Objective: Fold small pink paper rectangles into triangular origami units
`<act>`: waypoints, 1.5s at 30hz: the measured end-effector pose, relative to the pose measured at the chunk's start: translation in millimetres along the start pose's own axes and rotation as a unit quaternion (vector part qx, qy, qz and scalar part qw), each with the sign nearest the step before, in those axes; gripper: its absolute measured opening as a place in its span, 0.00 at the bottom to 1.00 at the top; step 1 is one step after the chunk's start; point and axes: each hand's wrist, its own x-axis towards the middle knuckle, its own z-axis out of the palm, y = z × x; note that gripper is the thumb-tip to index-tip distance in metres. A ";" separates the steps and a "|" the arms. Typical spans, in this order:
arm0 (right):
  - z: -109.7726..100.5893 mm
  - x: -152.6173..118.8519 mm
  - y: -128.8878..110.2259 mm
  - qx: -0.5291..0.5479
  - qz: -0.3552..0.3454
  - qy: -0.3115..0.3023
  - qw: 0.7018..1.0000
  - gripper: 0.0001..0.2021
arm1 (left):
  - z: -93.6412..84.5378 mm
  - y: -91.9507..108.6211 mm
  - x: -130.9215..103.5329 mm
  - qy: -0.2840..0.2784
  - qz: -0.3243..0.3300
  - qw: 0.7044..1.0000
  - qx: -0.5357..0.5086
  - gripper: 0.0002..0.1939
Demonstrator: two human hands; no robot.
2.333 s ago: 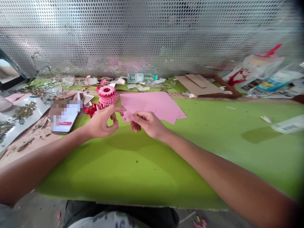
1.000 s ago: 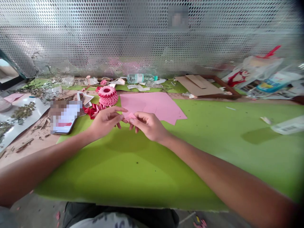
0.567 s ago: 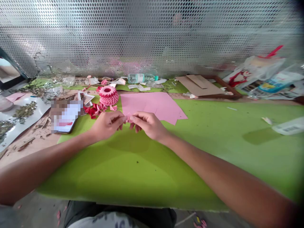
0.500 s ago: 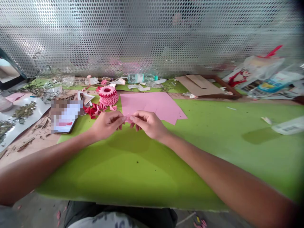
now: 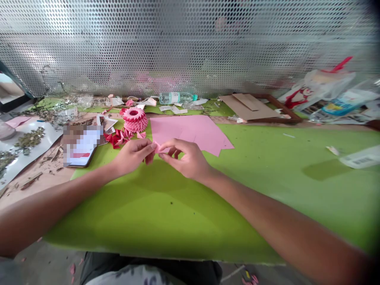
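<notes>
A small folded piece of pink paper [image 5: 157,147] is pinched between the thumb and fingers of my left hand [image 5: 137,154]. My right hand [image 5: 190,158] is at the paper's right side, its thumb and index finger apart, with the tips close to its edge. Whether the index fingertip touches the paper I cannot tell. Behind my hands lie flat pink sheets [image 5: 190,130]. A round model of interlocked pink paper pieces [image 5: 135,120] stands beyond my left hand, with red and pink folded pieces [image 5: 118,138] in front of it.
Both forearms reach over a green tabletop [image 5: 178,221]. A phone [image 5: 84,146] lies on the left near dried plant bits [image 5: 31,138]. At the back are a plastic bottle [image 5: 177,97], cardboard [image 5: 249,107] and plastic bags [image 5: 317,89]. Perforated metal [image 5: 190,47] rises behind.
My right thumb and index finger have spread apart from their pinch on the small pink paper. More of the paper shows in my left fingers, which have barely moved.
</notes>
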 end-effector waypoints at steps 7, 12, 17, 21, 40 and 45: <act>0.2 0.6 6.4 -0.005 -0.015 0.044 0.999 0.06 | 0.0 1.8 1.6 -0.042 -0.025 0.994 -0.099 0.22; -0.8 0.2 5.6 0.021 0.014 0.030 0.999 0.08 | -0.1 -1.6 2.6 -0.066 -0.026 0.992 -0.100 0.24; -0.9 1.5 3.6 0.036 0.047 0.035 0.998 0.09 | 0.7 -3.6 2.6 -0.058 -0.019 0.993 -0.105 0.24; 1.9 2.2 3.7 0.102 0.086 0.047 0.990 0.12 | 1.4 -6.1 1.2 -0.036 0.033 0.998 -0.051 0.22; 0.2 5.9 4.6 0.210 0.141 -0.004 0.967 0.15 | 0.0 2.9 -4.0 0.014 0.068 0.992 0.103 0.19; -3.0 5.1 4.9 0.131 0.103 -0.040 0.985 0.14 | 0.7 3.3 -3.5 0.018 0.066 0.991 0.114 0.21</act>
